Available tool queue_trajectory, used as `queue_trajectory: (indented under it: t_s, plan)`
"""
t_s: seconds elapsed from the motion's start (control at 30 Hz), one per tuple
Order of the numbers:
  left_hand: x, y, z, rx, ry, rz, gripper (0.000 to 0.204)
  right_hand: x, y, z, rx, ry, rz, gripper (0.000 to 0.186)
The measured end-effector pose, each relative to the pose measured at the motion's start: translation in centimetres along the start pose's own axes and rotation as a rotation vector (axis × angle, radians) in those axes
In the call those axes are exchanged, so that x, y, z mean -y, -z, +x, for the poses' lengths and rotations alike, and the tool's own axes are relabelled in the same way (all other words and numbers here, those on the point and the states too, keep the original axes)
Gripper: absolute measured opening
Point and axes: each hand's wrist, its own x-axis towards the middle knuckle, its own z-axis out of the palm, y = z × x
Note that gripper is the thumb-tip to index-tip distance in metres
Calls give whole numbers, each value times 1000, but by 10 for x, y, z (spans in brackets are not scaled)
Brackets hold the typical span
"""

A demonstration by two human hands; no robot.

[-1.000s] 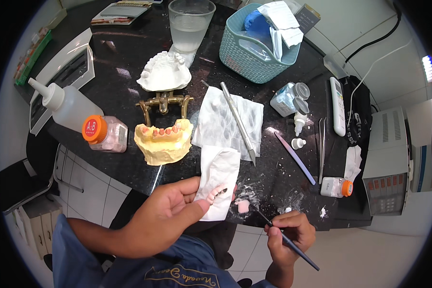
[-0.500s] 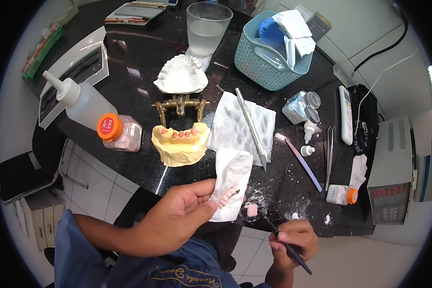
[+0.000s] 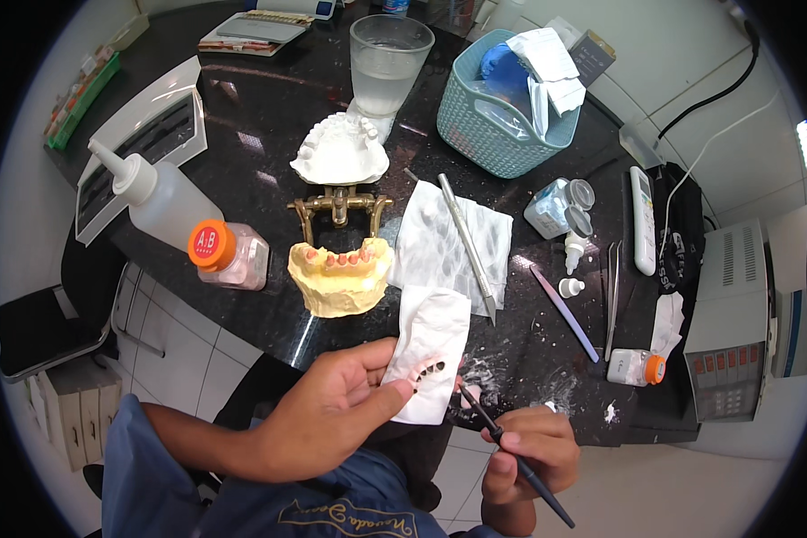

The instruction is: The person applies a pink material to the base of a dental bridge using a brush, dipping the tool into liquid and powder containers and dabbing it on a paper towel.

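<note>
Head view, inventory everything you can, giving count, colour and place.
Dental bridge: 1, pink and dark, on tissue
Tissue: 1, white, lower centre
Thin-handled tool: 1, dark, lower right
Lump: 1, pink, behind tool
Dental casts: 2, white and yellow, centre
Articulator: 1, brass, between casts
Scalpel: 1, silver, on sheet
Sheet: 1, white, centre
Squeeze bottle: 1, translucent, left
Orange-capped jars: 2, pink, left and right
Cup: 1, clear, top
Basket: 1, teal, upper right
Dropper bottle: 1, white, right
Stick-like tool: 1, purple, right
Tweezers: 1, silver, right
Remote control: 1, white, far right
Worktop: 1, black, underneath
Left hand: 1, bare, gripping tissue
Right hand: 1, bare, holding thin-handled tool
</note>
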Motion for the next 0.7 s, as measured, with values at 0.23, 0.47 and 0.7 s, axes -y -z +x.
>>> queue_trajectory:
  t_s: [0.23, 0.47, 0.7]
  plan:
    - [-1, 0, 0, -7, 24, -48, 35, 0, 0, -3, 142, 24, -104, 23]
    - [-4, 0, -1, 6, 92, -60, 43, 1, -1, -1, 156, 16, -98, 23]
    - [6, 4, -3, -27, 80, -71, 34, -4, -3, 2, 171, 80, -106, 19]
